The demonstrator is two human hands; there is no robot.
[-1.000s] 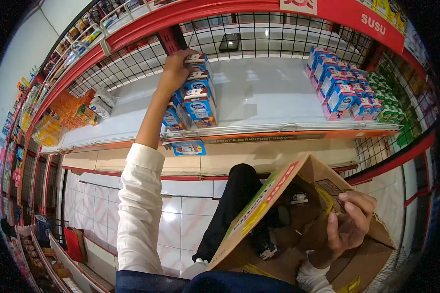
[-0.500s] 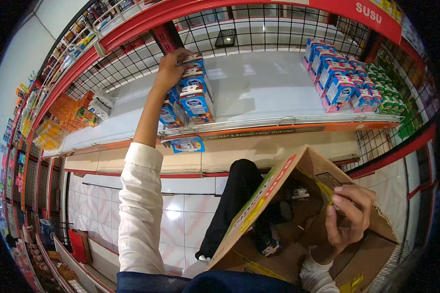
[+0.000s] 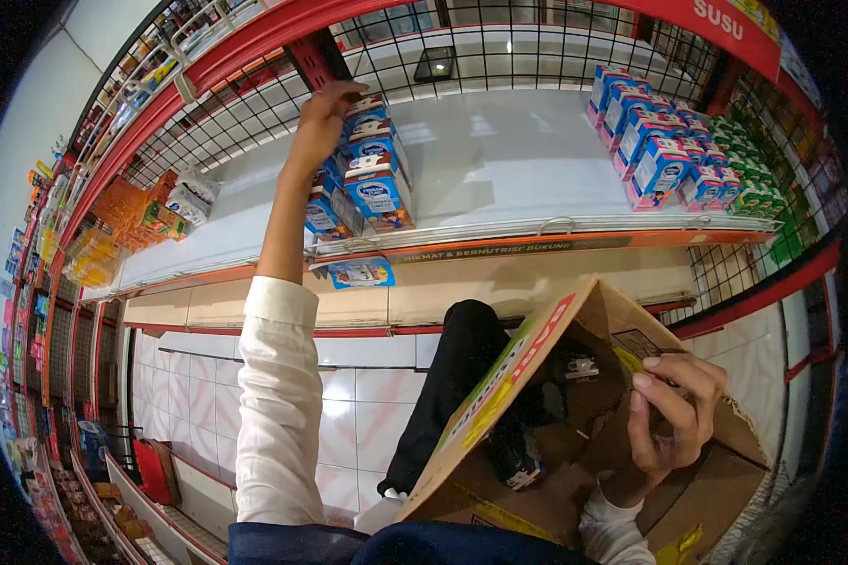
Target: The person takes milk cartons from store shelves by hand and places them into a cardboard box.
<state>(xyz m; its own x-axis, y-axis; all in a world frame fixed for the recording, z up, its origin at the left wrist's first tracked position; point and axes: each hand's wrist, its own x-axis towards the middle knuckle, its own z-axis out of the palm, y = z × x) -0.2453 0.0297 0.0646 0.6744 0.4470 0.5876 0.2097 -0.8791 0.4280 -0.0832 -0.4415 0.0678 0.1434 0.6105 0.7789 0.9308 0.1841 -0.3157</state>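
My left hand (image 3: 322, 127) reaches to the back of the shelf, fingers stretched over the rear end of a row of blue-and-brown milk cartons (image 3: 379, 195). The hand partly hides the rear cartons. A shorter row of similar cartons (image 3: 331, 209) stands close on the left. Low on the right, my right hand (image 3: 676, 410) has its fingers curled at the side of an open cardboard box (image 3: 509, 386), by yellow tape. The box tilts against my body and leg. Inside lie a few dark cartons (image 3: 518, 461), mostly in shadow.
Pink-and-blue cartons (image 3: 657, 169) and green cartons (image 3: 749, 193) fill the shelf's right end. White packs (image 3: 190, 200) and orange packs (image 3: 127, 212) stand left. A wire rail (image 3: 537, 229) runs along the shelf front. Black mesh (image 3: 528, 42) backs it.
My left hand has lifted slightly from the rear carton and shifted a little up and left, its fingers straighter. My right hand and the box stay nearly in place.
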